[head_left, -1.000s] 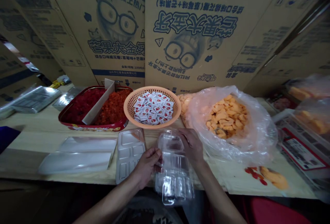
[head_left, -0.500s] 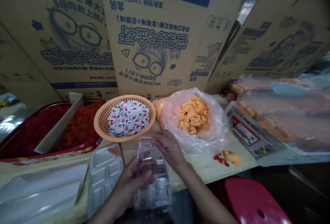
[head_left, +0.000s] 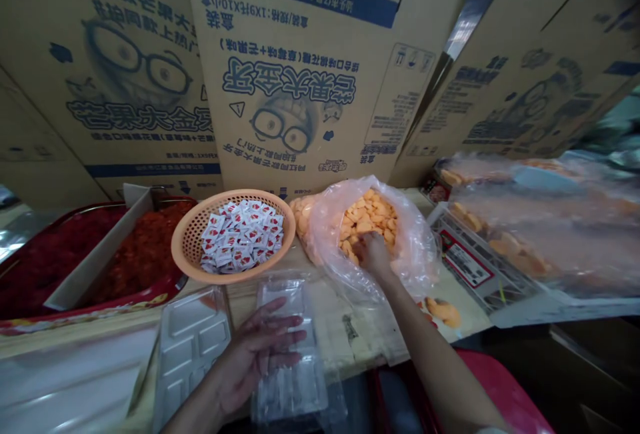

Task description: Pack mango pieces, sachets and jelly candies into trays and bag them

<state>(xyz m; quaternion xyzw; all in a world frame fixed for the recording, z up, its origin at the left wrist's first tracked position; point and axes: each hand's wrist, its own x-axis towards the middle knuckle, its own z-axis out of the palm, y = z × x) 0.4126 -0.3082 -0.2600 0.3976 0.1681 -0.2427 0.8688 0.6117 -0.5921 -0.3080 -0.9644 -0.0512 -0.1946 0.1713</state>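
head view, item list. right hand (head_left: 374,254): reaching into the mouth of a clear plastic bag (head_left: 415,241), wrist bent, forearm running up from the lower right over a wooden bench top (head_left: 350,327). its fingers (head_left: 361,247) curl down among orange snack pieces (head_left: 367,217), half closed; whether they have hold of any, cannot tell, as the hand hides the tips. left hand (head_left: 260,357): palm down, fingers spread wide, lying on a clear plastic blister tray (head_left: 290,387), gripping nothing, arm entering from the lower left. step in hand, as judged: picking from the bag with the tray steadied. a move out of the bag would call for closed fingers clearing the gathered film. nearby: orange plastic basket (head_left: 183,247) of red-and-white sachets (head_left: 240,237), red tray (head_left: 120,304) of red shreds (head_left: 145,254) with cardboard divider (head_left: 97,251), pale moulded tray (head_left: 193,347), cardboard cartons (head_left: 295,87) behind
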